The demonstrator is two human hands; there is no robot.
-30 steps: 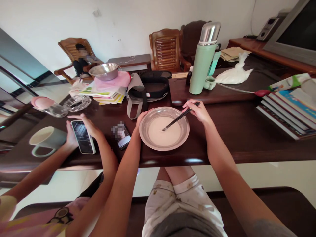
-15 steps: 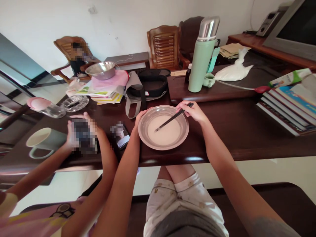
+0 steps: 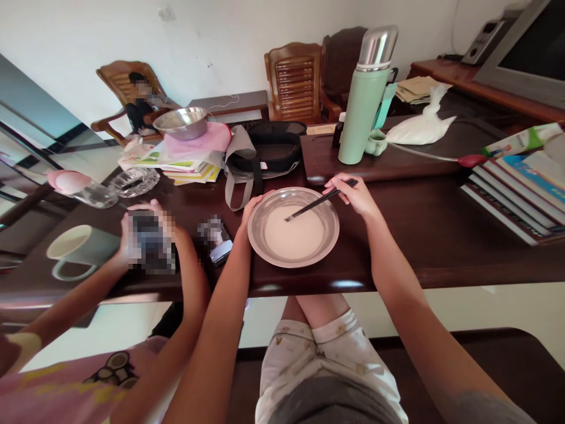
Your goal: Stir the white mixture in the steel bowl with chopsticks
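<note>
A round metal bowl (image 3: pixel 329 247) of whitish, milky liquid (image 3: pixel 293 235) stands close to the front edge of the dark wooden table. My left hand (image 3: pixel 252 209) grips the bowl's left rim; its fingers are partly hidden along the side. Held in my right hand (image 3: pixel 351 193), beyond the bowl's upper right rim, are dark chopsticks (image 3: pixel 320 200). They slant down to the left, and their pale tips are at the surface of the liquid, towards its far side.
At left, another person's hands (image 3: pixel 150 235) hold a blurred phone-like object, near a mug (image 3: pixel 86 250). A second phone (image 3: pixel 215 240) lies by my left forearm. Behind the bowl are a grey-black strapped carrier (image 3: pixel 265 156) and a green thermos (image 3: pixel 362 112); books (image 3: pixel 516 194) are stacked at right.
My right hand has moved a little right and up with the chopsticks. Their tips have shifted from the middle-left of the liquid towards its far side. My left hand stays on the rim.
</note>
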